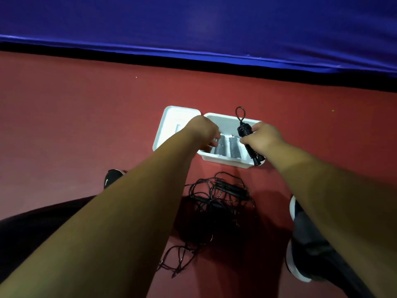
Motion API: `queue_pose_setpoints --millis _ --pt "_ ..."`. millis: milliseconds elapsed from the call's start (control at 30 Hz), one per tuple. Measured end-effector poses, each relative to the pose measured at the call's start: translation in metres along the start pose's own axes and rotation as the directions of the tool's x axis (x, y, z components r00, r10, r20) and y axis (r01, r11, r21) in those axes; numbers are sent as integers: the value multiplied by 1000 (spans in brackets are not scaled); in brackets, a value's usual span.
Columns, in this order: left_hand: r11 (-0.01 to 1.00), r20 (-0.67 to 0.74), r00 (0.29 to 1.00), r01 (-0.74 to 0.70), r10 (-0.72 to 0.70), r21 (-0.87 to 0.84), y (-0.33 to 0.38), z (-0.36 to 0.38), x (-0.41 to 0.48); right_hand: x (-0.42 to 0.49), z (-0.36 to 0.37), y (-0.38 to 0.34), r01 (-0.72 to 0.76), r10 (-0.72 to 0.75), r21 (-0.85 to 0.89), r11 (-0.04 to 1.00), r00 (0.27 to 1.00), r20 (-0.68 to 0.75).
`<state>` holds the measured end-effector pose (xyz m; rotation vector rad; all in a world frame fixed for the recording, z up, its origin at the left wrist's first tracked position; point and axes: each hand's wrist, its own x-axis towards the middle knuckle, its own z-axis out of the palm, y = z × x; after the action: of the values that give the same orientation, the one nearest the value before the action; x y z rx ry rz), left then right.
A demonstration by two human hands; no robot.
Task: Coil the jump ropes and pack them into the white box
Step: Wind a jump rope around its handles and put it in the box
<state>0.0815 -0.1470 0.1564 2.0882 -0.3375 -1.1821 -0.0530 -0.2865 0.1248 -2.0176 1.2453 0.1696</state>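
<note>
While over box, rope within fingers

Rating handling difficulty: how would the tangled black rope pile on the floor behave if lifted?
Probably floppy: the tangled rope pile lies in thin loose loops, so strands would sag and trail. Several ropes may lift together, since cords cross. Likely light: the right hand holds a coiled jump rope alone.
</note>
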Motion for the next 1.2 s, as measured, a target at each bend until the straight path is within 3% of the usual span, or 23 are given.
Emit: queue_pose_setpoints --millis 333,533,667,800,1000,1100,1200 --pt "995 -92 994 -41 50 94 -66 28 98 98 48 47 -122 117 -65 990 990 -79" --pt "999 -81 996 -49 48 -9 -92 38 119 114 71 63 -182 147 -211 960 974 -172" --pt "998 -96 994 -47 43 -33 -95 42 119 109 74 62 -143 112 -251 957 985 -133" --pt "996 -86 996 -36 29 -79 -94 40 103 93 74 64 -106 86 -157 982 988 -127" --pt "999 -106 993 38 -42 -35 -122 41 74 42 88 69 75 -81 -42 996 981 -178" --pt "991 -55 993 112 -108 69 -154 49 67 18 104 78 142 -135 35 989 980 -145" --pt "944 6 990 129 -138 304 -183 60 56 -2 118 85 208 -209 -19 978 977 -41"
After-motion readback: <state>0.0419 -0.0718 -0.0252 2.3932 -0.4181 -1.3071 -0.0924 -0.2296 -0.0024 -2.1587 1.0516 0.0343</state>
